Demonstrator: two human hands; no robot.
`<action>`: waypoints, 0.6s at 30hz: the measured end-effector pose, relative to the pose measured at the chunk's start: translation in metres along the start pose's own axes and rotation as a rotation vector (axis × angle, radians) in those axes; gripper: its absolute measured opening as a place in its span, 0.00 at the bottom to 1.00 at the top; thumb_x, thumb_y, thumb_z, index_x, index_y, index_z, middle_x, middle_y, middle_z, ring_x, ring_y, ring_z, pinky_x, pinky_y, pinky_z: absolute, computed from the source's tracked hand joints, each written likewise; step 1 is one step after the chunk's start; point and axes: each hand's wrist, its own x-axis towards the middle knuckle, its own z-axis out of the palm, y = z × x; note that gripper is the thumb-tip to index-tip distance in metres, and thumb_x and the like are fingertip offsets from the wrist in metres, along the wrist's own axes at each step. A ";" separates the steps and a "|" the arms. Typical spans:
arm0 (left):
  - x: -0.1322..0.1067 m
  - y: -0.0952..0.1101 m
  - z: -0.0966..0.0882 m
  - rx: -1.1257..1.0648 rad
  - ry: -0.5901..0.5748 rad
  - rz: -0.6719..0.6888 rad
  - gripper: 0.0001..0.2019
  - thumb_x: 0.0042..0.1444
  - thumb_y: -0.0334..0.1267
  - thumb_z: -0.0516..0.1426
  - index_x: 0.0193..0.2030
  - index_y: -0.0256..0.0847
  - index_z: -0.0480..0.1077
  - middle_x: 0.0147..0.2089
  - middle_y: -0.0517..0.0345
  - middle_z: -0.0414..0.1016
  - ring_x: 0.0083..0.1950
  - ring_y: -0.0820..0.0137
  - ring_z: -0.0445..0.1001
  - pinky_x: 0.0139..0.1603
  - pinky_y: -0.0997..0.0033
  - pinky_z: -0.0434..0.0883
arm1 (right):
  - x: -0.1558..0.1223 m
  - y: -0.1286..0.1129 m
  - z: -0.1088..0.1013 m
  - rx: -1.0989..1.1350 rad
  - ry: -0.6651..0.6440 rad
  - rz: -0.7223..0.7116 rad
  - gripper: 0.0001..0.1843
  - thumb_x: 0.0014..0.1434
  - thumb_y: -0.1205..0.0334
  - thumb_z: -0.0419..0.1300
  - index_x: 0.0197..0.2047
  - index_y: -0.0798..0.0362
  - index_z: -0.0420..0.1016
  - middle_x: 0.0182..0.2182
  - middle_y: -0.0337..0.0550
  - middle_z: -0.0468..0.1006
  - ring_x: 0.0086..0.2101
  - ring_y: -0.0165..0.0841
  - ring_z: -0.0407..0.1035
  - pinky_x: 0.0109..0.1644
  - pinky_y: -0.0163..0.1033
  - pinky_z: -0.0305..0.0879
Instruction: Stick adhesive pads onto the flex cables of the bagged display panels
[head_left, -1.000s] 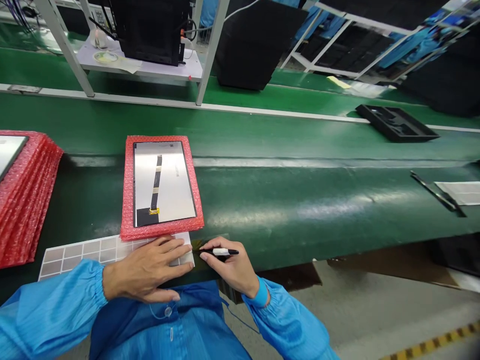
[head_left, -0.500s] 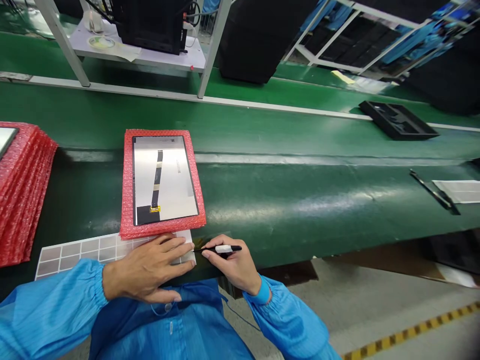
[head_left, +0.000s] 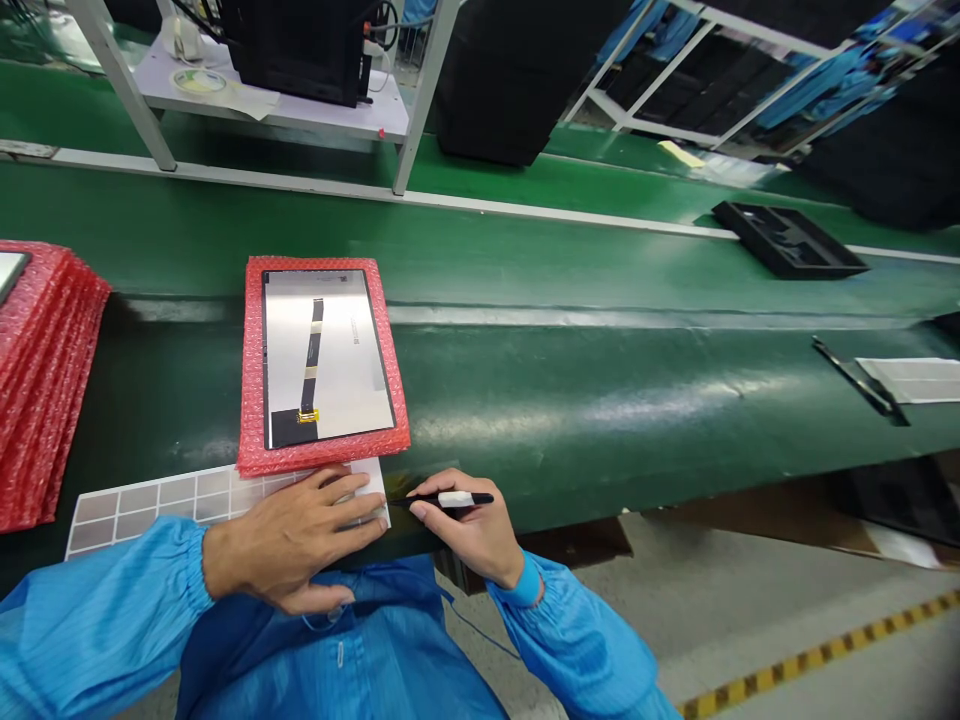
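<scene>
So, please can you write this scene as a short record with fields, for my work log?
Surface: green conveyor belt
left hand: pressed flat on a sheet of grey square labels
right hand: holds a black marker pen, its tip near the sheet's edge
Beside the hands: display panel with a dark flex cable, lying on a red bubble-wrap bag
Further left: stack of red bubble-wrap bags
Far right on belt: black tray
Clothing: blue smock sleeves
</scene>
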 end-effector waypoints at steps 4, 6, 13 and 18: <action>0.001 0.001 -0.002 -0.032 -0.020 -0.025 0.35 0.61 0.52 0.60 0.72 0.39 0.62 0.68 0.43 0.70 0.67 0.45 0.67 0.68 0.46 0.62 | -0.001 0.002 -0.001 -0.021 -0.056 -0.023 0.02 0.57 0.62 0.71 0.35 0.50 0.85 0.30 0.44 0.87 0.27 0.37 0.79 0.31 0.37 0.72; 0.001 0.001 -0.003 -0.038 -0.024 -0.029 0.36 0.61 0.52 0.60 0.72 0.39 0.62 0.68 0.43 0.70 0.67 0.46 0.67 0.69 0.46 0.62 | -0.001 0.002 -0.001 -0.026 -0.061 -0.024 0.03 0.57 0.62 0.72 0.35 0.50 0.85 0.30 0.44 0.87 0.27 0.37 0.80 0.31 0.37 0.72; 0.002 0.002 -0.004 -0.047 -0.010 -0.037 0.35 0.60 0.51 0.61 0.71 0.40 0.63 0.68 0.43 0.70 0.67 0.47 0.67 0.68 0.47 0.63 | -0.001 0.002 0.001 -0.034 -0.085 -0.021 0.04 0.59 0.59 0.71 0.35 0.51 0.85 0.29 0.44 0.86 0.27 0.37 0.79 0.30 0.37 0.73; -0.002 0.001 0.001 -0.046 -0.028 -0.056 0.35 0.60 0.52 0.61 0.72 0.44 0.62 0.72 0.39 0.63 0.69 0.45 0.66 0.68 0.45 0.64 | -0.004 0.005 -0.002 0.034 -0.073 -0.051 0.06 0.59 0.57 0.73 0.33 0.50 0.85 0.28 0.45 0.86 0.26 0.37 0.79 0.30 0.38 0.73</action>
